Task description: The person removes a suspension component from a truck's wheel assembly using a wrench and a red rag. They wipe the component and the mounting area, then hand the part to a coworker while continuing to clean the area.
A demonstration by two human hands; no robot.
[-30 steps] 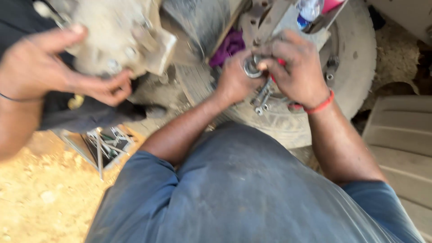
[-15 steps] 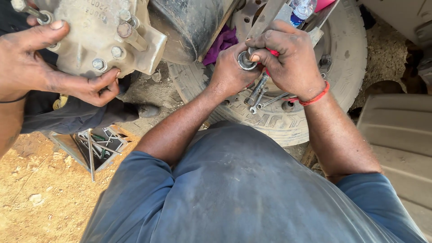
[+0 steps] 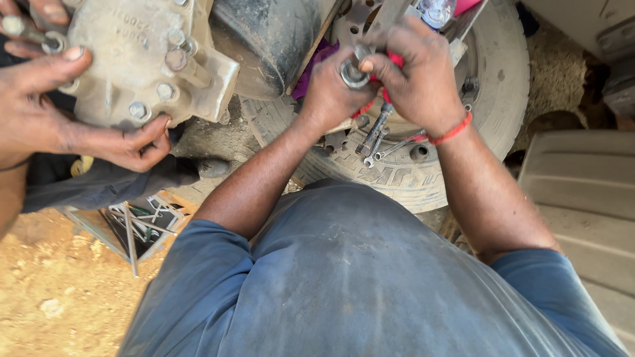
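Both hands have climbed a touch higher over the wheel since half a second ago, and the co-worker's grip on the housing has shifted too: the lower hand has slid along its bottom edge. The left hand [image 3: 331, 86] is curled tight around a small round metal fitting [image 3: 353, 73], its shiny face showing between the fingers. The right hand [image 3: 413, 76] is clenched as well, thumb pressed against the fitting's rim, with a red-handled tool [image 3: 395, 61] peeking from its fist and a red thread band on the wrist. The fitting sits pinched right between the two hands, above the hub of the tyre [image 3: 503, 86] lying flat below. Loose spanners [image 3: 378, 135] rest on the tyre's near edge, just under the wrists. Off to the side, another person's hand [image 3: 129, 142] cups the underside of a grey cast housing [image 3: 142, 59], studded with bolts. A tray of tools [image 3: 135, 225] sits on the sandy ground.
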